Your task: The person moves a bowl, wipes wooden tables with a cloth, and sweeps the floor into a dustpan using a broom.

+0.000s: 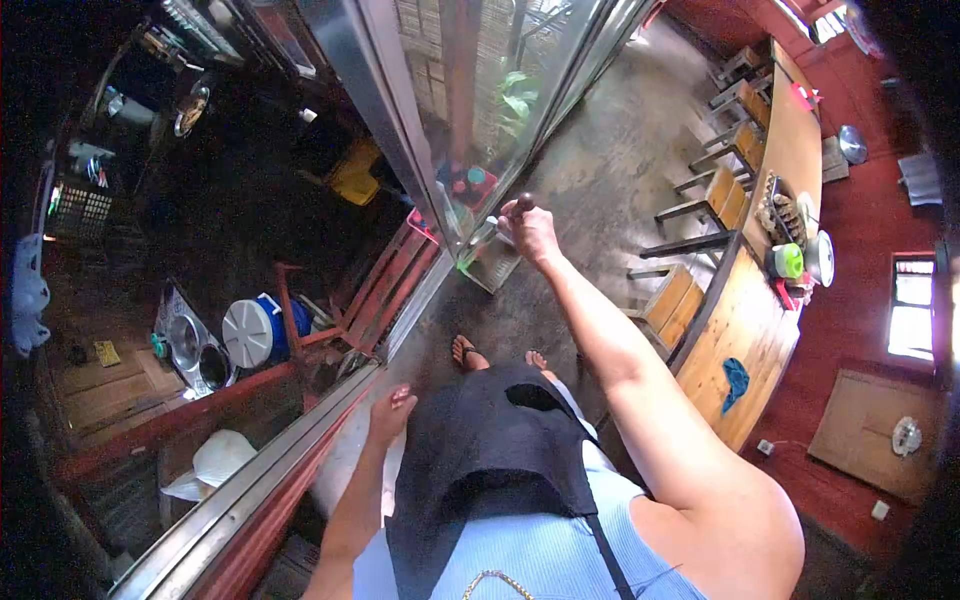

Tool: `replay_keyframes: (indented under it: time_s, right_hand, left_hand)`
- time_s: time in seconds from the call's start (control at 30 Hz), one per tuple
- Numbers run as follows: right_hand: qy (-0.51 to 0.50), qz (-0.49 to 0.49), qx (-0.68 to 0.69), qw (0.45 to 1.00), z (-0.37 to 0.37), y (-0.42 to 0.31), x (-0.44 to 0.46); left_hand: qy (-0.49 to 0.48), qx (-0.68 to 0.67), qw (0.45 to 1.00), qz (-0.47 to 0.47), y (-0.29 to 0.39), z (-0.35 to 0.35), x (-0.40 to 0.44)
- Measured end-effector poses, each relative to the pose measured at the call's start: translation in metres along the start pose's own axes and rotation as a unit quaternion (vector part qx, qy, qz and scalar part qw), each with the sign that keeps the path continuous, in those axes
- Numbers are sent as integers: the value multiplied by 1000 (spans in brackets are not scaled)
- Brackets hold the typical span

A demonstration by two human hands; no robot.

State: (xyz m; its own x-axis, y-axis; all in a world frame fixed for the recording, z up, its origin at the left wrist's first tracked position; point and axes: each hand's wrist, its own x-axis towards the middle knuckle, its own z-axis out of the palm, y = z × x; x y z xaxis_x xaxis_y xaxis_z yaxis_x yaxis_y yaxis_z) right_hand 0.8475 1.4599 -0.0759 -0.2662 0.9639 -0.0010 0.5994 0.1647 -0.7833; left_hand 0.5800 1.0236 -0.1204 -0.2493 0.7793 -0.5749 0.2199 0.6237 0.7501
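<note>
My right hand (533, 236) is stretched forward, fingers wrapped round a dark brown handle (523, 203) whose rounded end sticks out at the top. What the handle belongs to is hidden by the hand. Just left of the fingers stand the glass panel (480, 90) and its metal frame (440, 215). My left hand (393, 412) hangs low beside the black apron (470, 430), its fingers curled in with nothing showing in them. Close to it runs the metal sill (330, 420) of the opening on the left.
A long wooden counter (740, 350) with a blue cloth (735, 384), a green-lidded container (787, 261) and a rack of dishes (778, 212) runs along the right. Several wooden stools (725, 197) line it. Beyond the sill are a blue-and-white cooler (250, 332) and a red slatted bench (385, 275).
</note>
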Motion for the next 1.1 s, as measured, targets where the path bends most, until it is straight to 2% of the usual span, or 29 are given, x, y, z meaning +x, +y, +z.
replay_keyframes:
  time_s: [0.1,0.13,0.17,0.2,0.23,0.3,0.33,0.37,0.4,0.47,0.5,0.57,0.6,0.67,0.7,0.77,0.8,0.87,0.9,0.97,1.0,1.03,1.07,1.1]
  right_hand:
    - [-33,16,-41,998,12,3,11]
    - [-50,73,6,996,6,-6,10]
    - [-51,20,-35,998,10,-6,12]
    - [-56,44,-67,995,-1,-25,7]
    - [-86,42,-49,994,-11,-38,3]
    - [-99,73,92,988,7,-5,7]
    - [-80,32,66,994,4,0,-1]
    - [-51,23,-2,998,5,6,-11]
    - [-36,34,4,999,-1,14,-26]
    - [-43,49,0,998,-25,35,-58]
    - [-66,54,-13,996,-38,54,-81]
    - [-81,30,-22,996,-60,117,-134]
    - [-38,84,-31,995,-81,106,-164]
    - [-19,172,-36,984,-124,156,-225]
    - [40,254,-35,966,-136,194,-255]
    - [142,351,2,925,-198,219,-313]
    - [211,362,-60,906,-215,249,-340]
    - [322,464,-9,825,-264,284,-381]
    - [384,471,-8,795,-282,312,-401]
    - [425,526,-52,735,-330,347,-432]
    - [427,482,-162,748,-342,390,-458]
    - [464,519,-8,718,-354,435,-476]
    - [469,448,141,748,-393,408,-470]
    - [454,517,-115,716,-419,386,-453]
  left_hand:
    - [-10,-32,999,8,-8,4,3]
    - [-20,3,1000,11,-4,2,7]
    - [-44,16,999,23,-9,2,17]
    - [-41,-39,997,52,-27,1,28]
    - [-47,-96,991,79,-43,2,42]
    - [-88,-81,986,113,-70,-5,78]
    - [-130,-69,979,139,-91,-8,100]
    - [-165,-57,971,165,-105,-9,120]
    - [-198,-49,963,176,-97,-12,134]
    - [-252,-56,961,97,-80,-9,162]
    - [-263,-49,958,107,-70,-2,168]
    - [-209,-157,964,44,-42,12,163]
    - [-174,-11,978,117,5,2,139]
    - [-190,-11,976,103,53,15,138]
    - [-201,-16,976,81,72,27,142]
    - [-187,34,977,101,107,50,137]
    - [-167,78,976,114,122,62,134]
    - [-174,88,974,116,147,87,131]
    - [-179,93,973,113,157,99,125]
    - [-167,96,976,103,179,134,106]
    - [-154,99,979,90,197,149,87]
    - [-161,182,963,119,218,160,73]
    - [-149,120,979,74,232,178,53]
    - [-151,127,977,83,258,193,35]
